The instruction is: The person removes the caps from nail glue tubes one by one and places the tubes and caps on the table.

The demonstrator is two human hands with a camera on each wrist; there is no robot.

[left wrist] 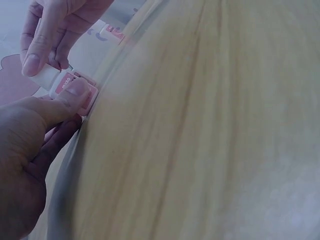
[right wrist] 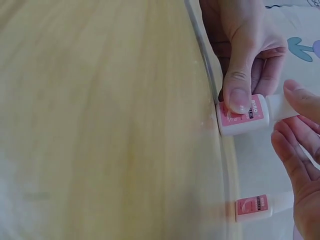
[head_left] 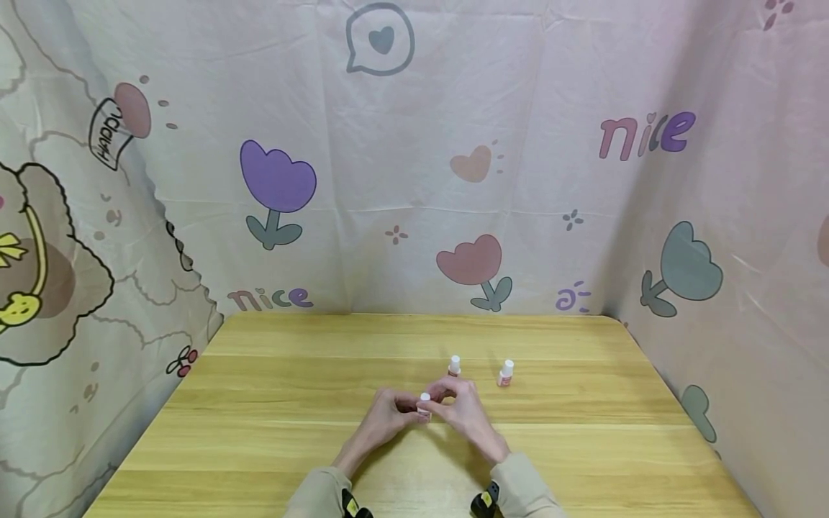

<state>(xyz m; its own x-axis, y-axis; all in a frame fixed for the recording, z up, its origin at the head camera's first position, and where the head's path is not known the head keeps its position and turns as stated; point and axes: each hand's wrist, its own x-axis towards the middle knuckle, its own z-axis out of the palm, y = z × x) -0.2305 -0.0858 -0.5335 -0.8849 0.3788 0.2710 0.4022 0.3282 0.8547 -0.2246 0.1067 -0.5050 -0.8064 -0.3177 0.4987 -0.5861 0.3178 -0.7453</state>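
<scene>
A small white bottle (head_left: 424, 415) with a pink label stands upright at the table's middle, between both hands. My left hand (head_left: 387, 416) pinches its body, the thumb lying across the label in the left wrist view. The right hand (head_left: 463, 411) holds the tall white cap (right wrist: 281, 107) between thumb and fingers. In the right wrist view the bottle's base is right at the tabletop. Just beyond the right hand is a second such bottle (head_left: 455, 365), its lower part partly hidden by that hand. A third capped bottle (head_left: 506, 374) stands farther right.
The wood-grain table (head_left: 272, 374) reaches back to a printed cloth backdrop (head_left: 388, 158), with more cloth hanging along the left and right sides. Dark wrist-worn devices (head_left: 484, 500) sit at both sleeve cuffs near the front.
</scene>
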